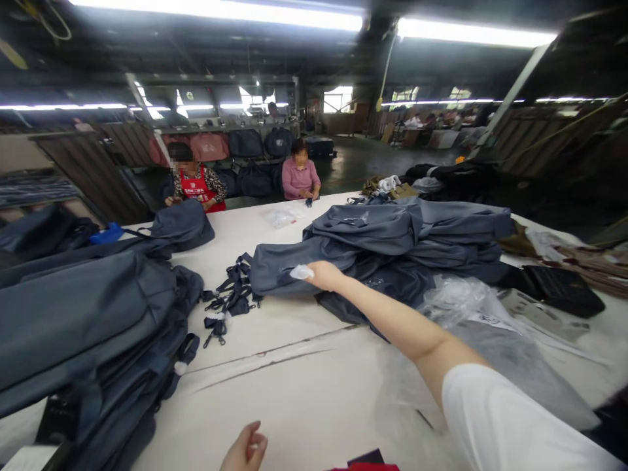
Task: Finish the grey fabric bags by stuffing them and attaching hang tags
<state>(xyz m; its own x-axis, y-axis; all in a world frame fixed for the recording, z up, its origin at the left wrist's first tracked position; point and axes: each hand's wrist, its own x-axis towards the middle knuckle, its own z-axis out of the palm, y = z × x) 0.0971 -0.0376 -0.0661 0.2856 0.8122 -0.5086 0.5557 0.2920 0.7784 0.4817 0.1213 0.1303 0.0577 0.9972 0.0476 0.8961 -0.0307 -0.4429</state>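
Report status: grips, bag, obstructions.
Right grip: closed on pale wrapping at slate-blue bag.
Left grip: loosely curled, nothing seen inside.
Bag: lying down, navy straps beside it.
Nothing visibly blocking.

White table (284,386): one. Blue-grey bag heaps (98,314): two, one at left edge, one nearer far edge; bags overlap, no sure tally. Navy strap tangle (235,288): one; too snarled to count straps. Hands: two, left hand (248,448), right hand (322,275). White wad (301,272): one. Co-workers (301,175) past far edge: two. Red apron (196,188): one. Overhead tube lights (471,31), nearest: two.
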